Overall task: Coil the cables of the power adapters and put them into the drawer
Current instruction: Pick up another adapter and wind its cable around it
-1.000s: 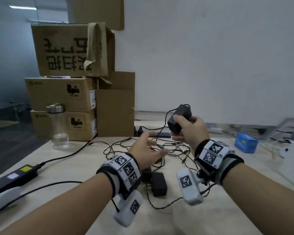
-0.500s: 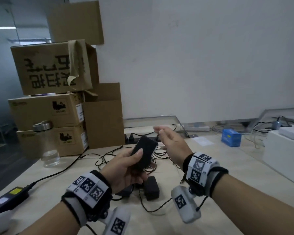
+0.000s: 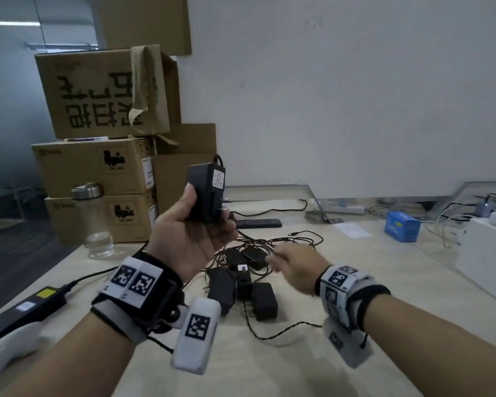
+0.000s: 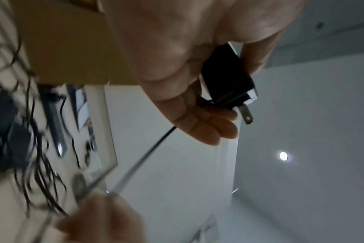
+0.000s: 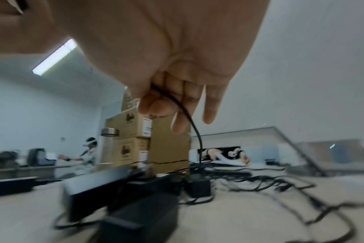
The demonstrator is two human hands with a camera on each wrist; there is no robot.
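Note:
My left hand [image 3: 192, 242] holds a black power adapter [image 3: 205, 191] upright above the table, thumb on its side, prongs pointing right. In the left wrist view the adapter [image 4: 226, 74] sits between thumb and fingers, and its thin cable [image 4: 143, 157] runs down to my right hand [image 4: 102, 218]. My right hand [image 3: 291, 266] hovers low over the tangle of cables [image 3: 269, 242] and pinches that black cable [image 5: 185, 113] between thumb and fingers. Several more black adapters [image 3: 242, 287] lie on the table between my wrists. No drawer is in view.
Stacked cardboard boxes [image 3: 103, 144] and a glass jar with a metal lid [image 3: 93, 220] stand at the back left. A black power brick [image 3: 26, 308] lies at the left edge. A blue box [image 3: 401, 226] and a white box [image 3: 487, 253] sit to the right.
The adapter passed from my right hand to my left, which has raised it upright. My right hand dropped toward the cable tangle and took hold of the cable.

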